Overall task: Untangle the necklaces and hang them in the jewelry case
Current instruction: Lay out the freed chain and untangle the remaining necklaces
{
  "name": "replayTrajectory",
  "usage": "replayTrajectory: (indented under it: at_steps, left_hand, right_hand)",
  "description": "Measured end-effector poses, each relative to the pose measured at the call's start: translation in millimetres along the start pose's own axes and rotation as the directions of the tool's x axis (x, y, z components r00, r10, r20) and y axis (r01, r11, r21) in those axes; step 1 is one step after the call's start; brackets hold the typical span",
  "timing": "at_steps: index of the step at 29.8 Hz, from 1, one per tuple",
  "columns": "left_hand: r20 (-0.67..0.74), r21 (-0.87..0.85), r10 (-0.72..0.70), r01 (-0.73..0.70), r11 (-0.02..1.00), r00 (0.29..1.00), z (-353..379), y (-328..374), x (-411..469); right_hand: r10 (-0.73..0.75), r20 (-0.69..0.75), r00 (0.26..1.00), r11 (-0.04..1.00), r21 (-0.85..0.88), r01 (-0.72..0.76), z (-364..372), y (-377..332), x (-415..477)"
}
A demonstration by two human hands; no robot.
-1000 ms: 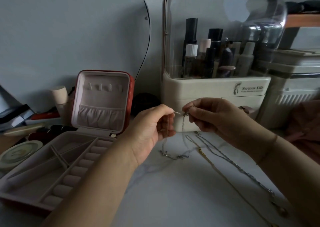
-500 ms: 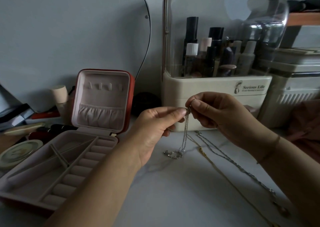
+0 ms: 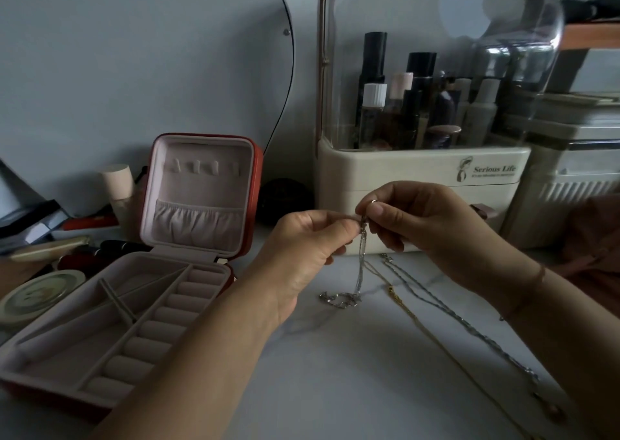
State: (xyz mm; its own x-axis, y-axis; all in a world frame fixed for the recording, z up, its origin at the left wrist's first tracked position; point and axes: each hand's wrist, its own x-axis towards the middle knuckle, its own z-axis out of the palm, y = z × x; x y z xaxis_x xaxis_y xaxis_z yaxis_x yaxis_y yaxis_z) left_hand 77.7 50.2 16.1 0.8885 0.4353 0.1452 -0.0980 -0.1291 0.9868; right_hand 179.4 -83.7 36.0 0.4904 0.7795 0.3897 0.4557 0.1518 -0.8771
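Head view: both hands meet in front of the cream base of a clear-domed cosmetics organizer (image 3: 419, 174), above a pale marble tabletop (image 3: 322, 379). The left hand (image 3: 302, 248) pinches the top of a thin silver necklace (image 3: 361, 265) between thumb and forefinger, its other fingers curled. The right hand (image 3: 426, 224) pinches the same spot from the other side, fingertips touching those of the left. From that pinch the necklace hangs doubled and almost straight down, long axis vertical, and its lower end lies in a small heap on the marble just left of the hanging strands. Right of it, a gold chain (image 3: 422, 325) and a second silver chain (image 3: 469, 329) lie flat side by side, both running diagonally from the organizer's base toward the lower right. The red jewelry case (image 3: 201, 184) stands open at the left, its lid upright with a row of hooks near the top and its tray lying flat.
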Motion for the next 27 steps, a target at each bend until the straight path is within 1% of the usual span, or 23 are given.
replayTrajectory:
  at_steps: [3, 7, 9, 12, 18, 21, 27]
  left_hand:
    - [-0.006, -0.020, -0.015, 0.015, 1.000, 1.000, -0.1, -0.3, 1.3]
    - [-0.034, -0.078, -0.005, 0.002, 0.997, 0.999, -0.4, -1.0, 2.4]
    - [-0.044, -0.104, 0.000, -0.004, 0.995, 0.999, -0.5, -0.3, 2.1]
    - [-0.053, -0.123, 0.004, -0.010, 0.992, 0.999, -0.4, 0.0, 1.9]
    - [0.015, -0.112, 0.008, -0.006, 0.994, 1.000, 0.2, 2.2, -0.7]
    - [0.055, -0.080, 0.026, -0.021, 0.997, 0.998, -0.8, 1.7, -1.4]
    - [0.045, -0.061, 0.019, -0.016, 0.998, 0.999, -0.9, 1.9, -1.0]
  right_hand:
    - [0.012, 0.003, 1.000, 1.000, 0.016, -0.012, -0.3, -0.9, -0.5]
    - [0.017, 0.029, 0.999, 0.997, -0.075, -0.014, 0.3, 0.4, -1.2]
    - [0.022, 0.018, 1.000, 0.996, -0.085, -0.021, 0.3, 1.3, -1.1]
    - [0.015, -0.007, 1.000, 0.999, -0.031, -0.015, -0.6, 0.6, -1.0]
    - [0.020, -0.019, 1.000, 0.998, 0.065, -0.018, -3.0, 1.8, -0.4]
    - [0.019, -0.015, 1.000, 0.997, 0.077, -0.017, -2.2, 2.6, -0.1]
    - [0.013, -0.002, 1.000, 0.997, 0.082, -0.013, -1.9, 3.8, -0.2]
